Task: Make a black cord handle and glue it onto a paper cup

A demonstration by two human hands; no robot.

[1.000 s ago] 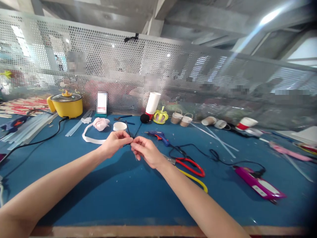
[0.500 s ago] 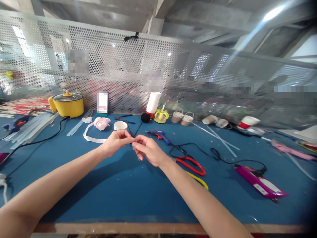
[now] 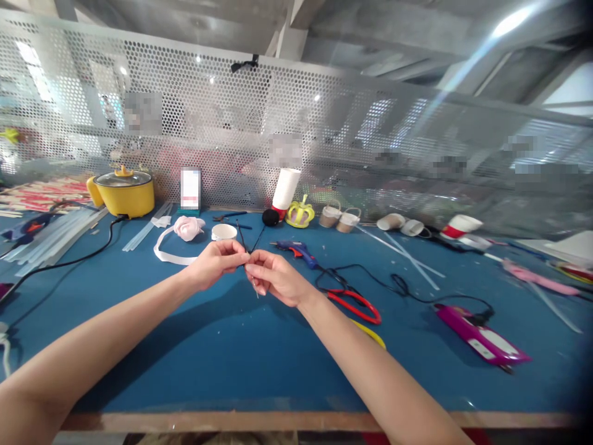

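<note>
Over the middle of the blue table, my left hand (image 3: 217, 263) and my right hand (image 3: 277, 277) meet fingertip to fingertip. Both are closed in a pinch on thin black wire stems (image 3: 239, 230) that rise from between the fingers. One stem slants up to the right toward a black ball (image 3: 270, 217); whether it joins the ball I cannot tell. A thin end hangs below my right fingers. Just behind my left hand are a roll of white tape (image 3: 224, 232) and a pale pink fabric rose (image 3: 189, 228) with a white ribbon (image 3: 172, 256).
A blue glue gun (image 3: 296, 250) and red-handled scissors (image 3: 356, 306) lie right of my hands, beside a purple power strip (image 3: 482, 337). Pliers (image 3: 231, 216), a yellow crown (image 3: 300, 213), small baskets (image 3: 330, 216) and a yellow pot (image 3: 125, 194) line the back by the perforated panel.
My hands stay pinched together at the stems, with small finger movements. A thin end now shows below my right fingers. The whole view has shifted slightly.
</note>
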